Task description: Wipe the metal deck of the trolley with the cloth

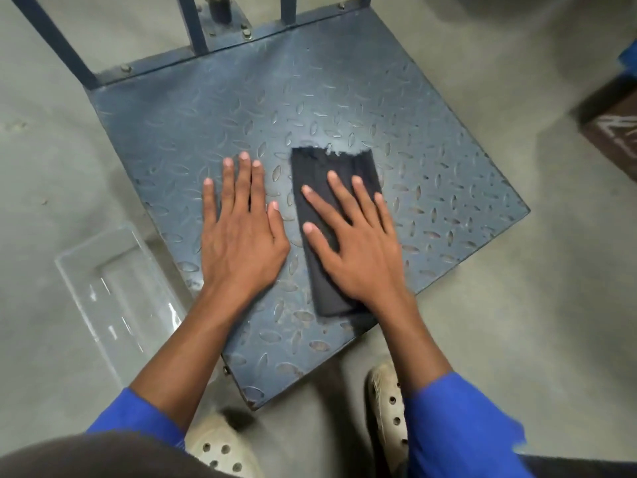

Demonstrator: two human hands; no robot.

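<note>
Dark grey folded cloth [331, 232] lies mid-way on the blue checker-plate metal trolley deck [431, 139], right hand [358, 250] flat and spread on it, left hand [241, 236] splayed, empty, just beside.

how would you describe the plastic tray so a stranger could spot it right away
Start at the blue checker-plate deck of the trolley. Off its left edge, on the concrete floor beside the left hand, lies the tray. It is the only clear, see-through thing here.

Clear plastic tray [113, 298] — brown box [610, 132]
</note>
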